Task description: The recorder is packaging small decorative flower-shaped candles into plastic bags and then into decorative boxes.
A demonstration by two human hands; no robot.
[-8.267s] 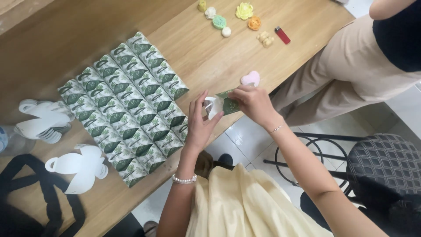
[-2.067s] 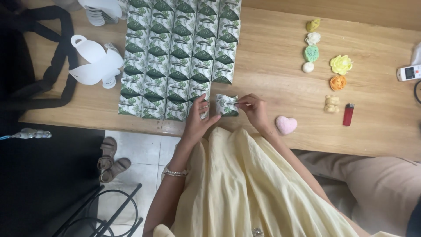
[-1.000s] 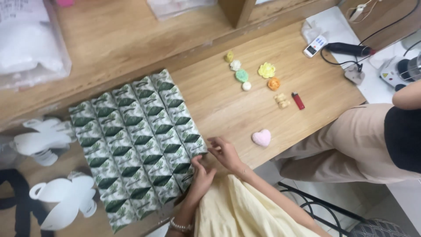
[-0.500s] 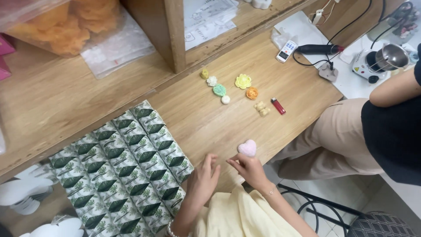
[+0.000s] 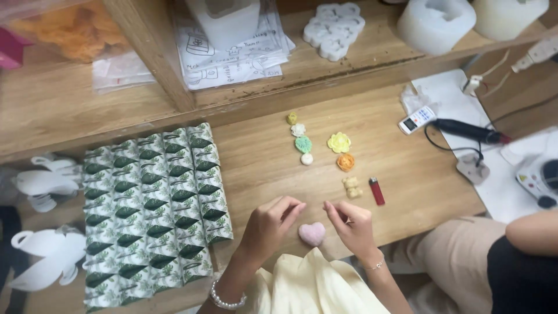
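Hovering over the pink heart (image 5: 312,233), both hands sit at the table's (image 5: 407,174) near edge, approx 6 o'clock in view. Left hand (image 5: 268,225) is at the heart's 9 o'clock, fingers loosely curled, thumb & index tips near each other but nothing between them: empty, not gripping. Right hand (image 5: 351,224) is at its 3 o'clock, fingers half bent, also empty, just beside the heart w/o clearly touching it.

Judgement on doing this well: the heart looks small & soft-edged, so a light pinch from both sides w/ fingertips, lifting straight up, should beat sliding it, esp. as it lies close to the edge.

Counts: 1 pink heart. Small flower shapes (image 5: 339,142) at 12 o'clock of the hands: 6 (yellowish, white, green, white ball in a column; yellow & orange beside). 1 small beige bear (image 5: 351,186), 1 red lighter (image 5: 376,191) at its 3 o'clock. Green leaf-print packets (image 5: 154,203) at 9 o'clock: tiled in 5 columns, approx 9 rows; exact total hard to tell. White cutouts (image 5: 46,259) further left: at least 2. Another person's knee & arm (image 5: 532,232) at 4 o'clock.
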